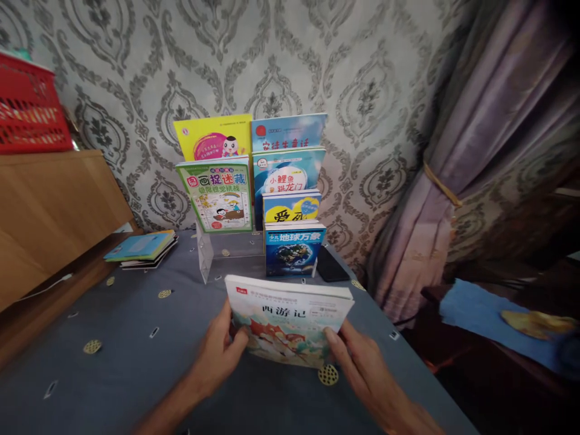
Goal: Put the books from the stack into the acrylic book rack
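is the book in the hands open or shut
Shut: the held book shows its front cover, its page edges together along the top.

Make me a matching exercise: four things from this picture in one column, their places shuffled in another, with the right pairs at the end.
Things
1. 西游记 book
2. Red basket
3. Black phone
4. Green book

Places
A. On the clear stand, before a yellow book
B. Atop the wooden cabinet
C. Between left hand and right hand
D. On the patterned cloth, right of the stand

Pairs: 1-C, 2-B, 3-D, 4-A
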### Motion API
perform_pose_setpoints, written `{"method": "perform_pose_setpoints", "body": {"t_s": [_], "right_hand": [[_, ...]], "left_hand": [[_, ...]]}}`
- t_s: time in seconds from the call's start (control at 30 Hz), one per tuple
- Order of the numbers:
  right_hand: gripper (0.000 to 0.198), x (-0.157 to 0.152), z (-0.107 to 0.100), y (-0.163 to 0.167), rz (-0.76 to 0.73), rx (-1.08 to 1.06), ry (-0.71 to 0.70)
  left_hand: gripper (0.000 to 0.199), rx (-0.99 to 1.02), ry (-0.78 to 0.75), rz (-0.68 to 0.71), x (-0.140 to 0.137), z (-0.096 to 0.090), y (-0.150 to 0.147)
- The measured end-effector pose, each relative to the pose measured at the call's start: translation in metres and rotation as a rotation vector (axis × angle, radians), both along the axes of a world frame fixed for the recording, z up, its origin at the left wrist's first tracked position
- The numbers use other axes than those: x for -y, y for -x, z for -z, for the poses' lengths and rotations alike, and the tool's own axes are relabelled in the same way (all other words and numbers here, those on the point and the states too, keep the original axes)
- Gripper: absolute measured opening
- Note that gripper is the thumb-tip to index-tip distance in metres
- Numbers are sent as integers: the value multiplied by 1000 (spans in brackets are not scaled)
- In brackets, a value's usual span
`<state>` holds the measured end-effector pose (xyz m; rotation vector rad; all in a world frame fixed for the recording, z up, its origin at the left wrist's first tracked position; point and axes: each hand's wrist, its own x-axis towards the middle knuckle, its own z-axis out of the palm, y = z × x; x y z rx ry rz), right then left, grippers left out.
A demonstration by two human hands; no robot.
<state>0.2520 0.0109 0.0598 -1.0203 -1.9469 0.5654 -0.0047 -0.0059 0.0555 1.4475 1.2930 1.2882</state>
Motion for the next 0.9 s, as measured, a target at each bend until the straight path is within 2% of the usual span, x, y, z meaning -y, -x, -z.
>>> {"method": "perform_pose_setpoints", "body": {"t_s": [0.17, 0.37, 0.63, 0.77, 0.9], "right_hand": [[35, -3, -6, 6, 36, -18, 11], [31, -21, -10, 24, 98, -33, -80], [29, -47, -20, 50, 92, -13, -87], [29, -63, -34, 65, 45, 14, -139], [30, -85, -59, 82, 7, 57, -233]], "left_hand": [[40, 14, -10, 21, -10, -5, 0], [41, 20, -60, -24, -26, -11, 10], [42, -183, -185, -145, -47, -23, 33], [41, -251, -266, -213, -57, -35, 49], [41, -265, -373, -262, -72, -57, 67]]}}
